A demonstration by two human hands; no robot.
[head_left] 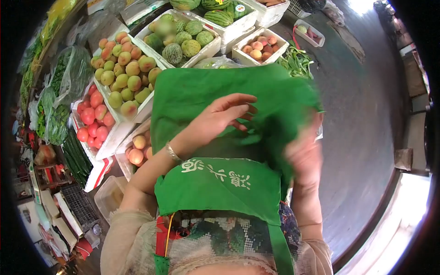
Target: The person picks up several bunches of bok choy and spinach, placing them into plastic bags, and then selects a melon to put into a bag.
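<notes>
A green apron (197, 98) with white characters on its bib covers my front, and its lower part spreads out ahead of me. Over this cloth hovers my left hand (224, 113), a silver bracelet at its wrist; the fingers are loosely bent and apart, holding nothing. My right hand (305, 149) is smeared by motion at the apron's right side. The cloth beside it is bunched, lifted and blurred along with the hand, which grips its edge; the fingertips are partly hidden by the fabric.
Foam boxes ahead hold peaches (128, 68), striped melons (183, 41), watermelons (220, 16) and more peaches (261, 48). Tomatoes (95, 117) and cucumbers (75, 156) lie to the left, near bagged greens (68, 78). Leafy greens (295, 62) rest beyond the apron. Grey floor (362, 137) stretches along the right.
</notes>
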